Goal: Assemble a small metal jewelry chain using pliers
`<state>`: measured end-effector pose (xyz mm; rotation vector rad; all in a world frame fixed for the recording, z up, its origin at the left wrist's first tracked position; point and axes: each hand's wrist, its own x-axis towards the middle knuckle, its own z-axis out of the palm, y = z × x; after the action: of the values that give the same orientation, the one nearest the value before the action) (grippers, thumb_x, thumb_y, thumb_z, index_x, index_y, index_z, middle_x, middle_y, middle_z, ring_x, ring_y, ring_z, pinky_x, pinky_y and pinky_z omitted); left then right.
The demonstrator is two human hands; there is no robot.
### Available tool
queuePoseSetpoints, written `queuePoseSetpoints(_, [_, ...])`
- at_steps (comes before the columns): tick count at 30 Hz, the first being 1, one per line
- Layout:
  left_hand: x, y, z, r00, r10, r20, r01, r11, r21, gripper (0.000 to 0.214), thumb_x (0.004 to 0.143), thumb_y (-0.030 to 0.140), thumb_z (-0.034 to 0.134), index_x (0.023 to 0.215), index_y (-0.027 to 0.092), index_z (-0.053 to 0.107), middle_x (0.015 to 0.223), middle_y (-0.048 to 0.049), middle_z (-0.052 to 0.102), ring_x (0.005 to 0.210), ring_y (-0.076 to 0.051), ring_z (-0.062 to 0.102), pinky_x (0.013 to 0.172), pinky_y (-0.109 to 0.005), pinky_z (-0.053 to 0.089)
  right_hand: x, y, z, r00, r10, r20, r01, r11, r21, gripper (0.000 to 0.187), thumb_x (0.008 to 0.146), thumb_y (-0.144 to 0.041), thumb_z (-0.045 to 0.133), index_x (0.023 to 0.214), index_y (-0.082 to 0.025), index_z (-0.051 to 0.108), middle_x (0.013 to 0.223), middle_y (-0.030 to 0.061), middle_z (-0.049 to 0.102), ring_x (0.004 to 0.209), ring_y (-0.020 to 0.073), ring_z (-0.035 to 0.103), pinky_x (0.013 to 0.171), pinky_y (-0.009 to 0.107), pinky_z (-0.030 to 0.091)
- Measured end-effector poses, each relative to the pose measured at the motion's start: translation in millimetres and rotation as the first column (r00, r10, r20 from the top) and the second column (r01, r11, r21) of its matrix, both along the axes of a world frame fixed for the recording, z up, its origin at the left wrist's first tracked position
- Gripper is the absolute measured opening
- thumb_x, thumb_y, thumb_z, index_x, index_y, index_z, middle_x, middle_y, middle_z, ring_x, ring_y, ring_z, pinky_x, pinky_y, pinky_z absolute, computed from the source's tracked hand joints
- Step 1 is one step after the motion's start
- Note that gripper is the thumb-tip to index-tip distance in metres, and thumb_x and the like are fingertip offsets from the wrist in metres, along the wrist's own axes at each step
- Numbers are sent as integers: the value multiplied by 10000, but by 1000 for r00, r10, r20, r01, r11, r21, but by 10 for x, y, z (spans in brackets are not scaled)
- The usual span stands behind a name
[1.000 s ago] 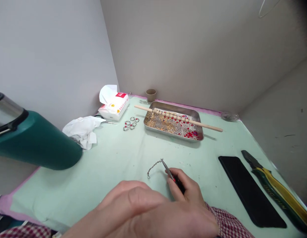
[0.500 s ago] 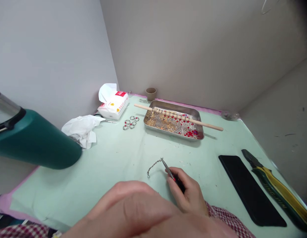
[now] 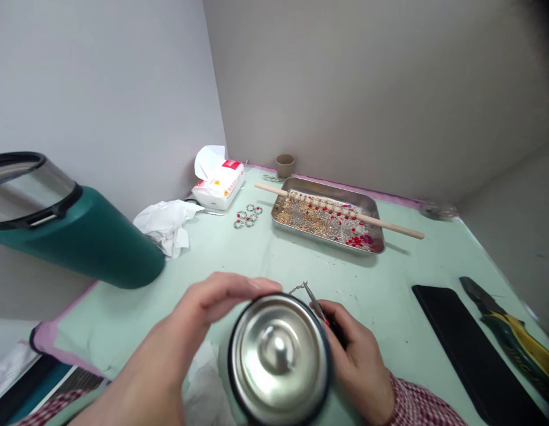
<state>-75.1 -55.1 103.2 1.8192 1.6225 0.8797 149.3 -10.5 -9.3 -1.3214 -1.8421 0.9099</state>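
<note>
Close to the camera, my left hand [image 3: 190,325] is closed on the side of a round metal cup lid [image 3: 278,361] with a shiny hollow inside and a dark rim. My right hand [image 3: 357,361] is wrapped around thin-nosed pliers [image 3: 314,302] with red and black on the handles. At the pliers' tips is a short twisted wire chain [image 3: 296,289], its rest hidden behind the lid. To the left stands a large green bottle [image 3: 92,242] with a steel neck and an open top.
A metal tray [image 3: 328,239] of gold, clear and red beads bears a wooden stick [image 3: 390,226]. Nearby are beaded rings [image 3: 250,217], a tissue pack [image 3: 221,186], crumpled tissue [image 3: 168,222] and a small cup [image 3: 285,165]. At right lie a black slab [image 3: 470,349] and large yellow-green pliers [image 3: 518,337].
My left hand was close up in front of the camera and now shows the cup lid, lower and farther off. My right hand keeps the pliers and chain. The view has shifted left.
</note>
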Motion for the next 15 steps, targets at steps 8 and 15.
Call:
queuePoseSetpoints(8, [-548,180,-561,952,280,-124,-284,959,-13,671,712,368,663,1253,285,274,1305,-53,519,1268,-274,409,1058,-473,326,10,3,-46,999,-13,46,11,999,42,204,869,-306,481,994,-179,580,811,33,649,679,150,607,613,228,495])
queuePoseSetpoints(15, [-834,227,-820,881,416,-226,-426,905,5,710,754,405,612,1317,260,204,1328,-74,500,1251,-290,419,1020,-471,336,19,0,-71,998,-17,65,14,999,39,225,866,-330,483,1007,-187,583,836,39,651,710,159,621,638,236,513])
